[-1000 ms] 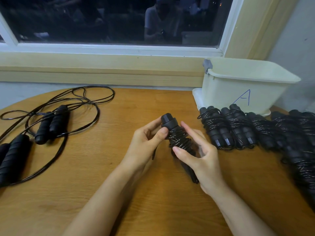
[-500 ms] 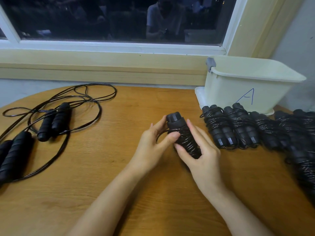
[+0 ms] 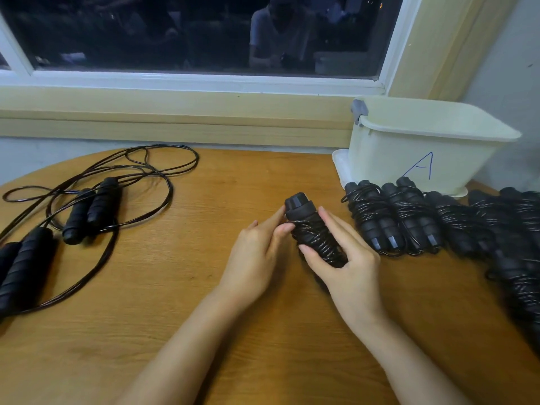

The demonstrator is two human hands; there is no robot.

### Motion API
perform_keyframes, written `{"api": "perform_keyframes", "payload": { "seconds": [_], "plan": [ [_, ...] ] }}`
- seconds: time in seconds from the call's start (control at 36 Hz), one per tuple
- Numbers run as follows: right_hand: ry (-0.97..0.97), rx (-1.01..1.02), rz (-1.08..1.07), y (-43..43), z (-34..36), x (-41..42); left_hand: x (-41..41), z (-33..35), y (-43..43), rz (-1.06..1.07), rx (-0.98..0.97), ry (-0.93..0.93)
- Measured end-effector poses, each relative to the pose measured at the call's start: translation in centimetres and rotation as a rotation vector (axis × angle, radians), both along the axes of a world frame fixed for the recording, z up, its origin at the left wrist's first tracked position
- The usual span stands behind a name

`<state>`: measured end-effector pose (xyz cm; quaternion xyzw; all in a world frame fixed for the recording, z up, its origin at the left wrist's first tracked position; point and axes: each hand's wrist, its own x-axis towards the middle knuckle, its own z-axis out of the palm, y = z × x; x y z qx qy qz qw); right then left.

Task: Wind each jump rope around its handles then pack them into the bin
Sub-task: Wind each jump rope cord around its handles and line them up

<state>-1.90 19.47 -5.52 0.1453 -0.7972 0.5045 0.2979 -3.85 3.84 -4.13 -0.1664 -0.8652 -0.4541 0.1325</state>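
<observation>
A black jump rope, its cord wound around both handles, is held between my hands above the middle of the table. My right hand grips it from below and the right, fingers curled round the wound part. My left hand pinches its upper left side with thumb and fingers. A cream bin marked "A" stands at the back right. Several wound ropes lie in a row before the bin. Two unwound ropes sprawl at the left.
The round wooden table ends at a wall and window sill behind. The row of wound ropes runs on towards the right edge. The loose cord loops spread over the back left.
The held bundle has dropped lower and tilted flatter between my hands. My left thumb now presses on the wound cord, and the loose cord end below the bundle is gone from sight.
</observation>
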Motion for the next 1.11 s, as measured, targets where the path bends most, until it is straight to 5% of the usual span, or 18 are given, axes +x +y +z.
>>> {"api": "perform_keyframes", "payload": {
  "seconds": [0.25,0.72,0.86,1.11],
  "plan": [
    [-0.279,-0.366,0.278,0.4,1.4,1.0,0.6,1.7,-0.2,-0.180,0.509,-0.314],
    [-0.499,-0.705,0.469,0.9,2.1,0.8,0.3,2.3,-0.7,-0.095,0.824,-0.540],
    [-0.345,-0.524,0.383,0.8,2.0,0.7,0.6,2.3,-0.2,0.012,0.878,-0.522],
    [0.005,0.088,0.012,0.0,0.4,0.3,1.5,2.9,1.2,0.139,0.975,-0.468]
  ]
}}
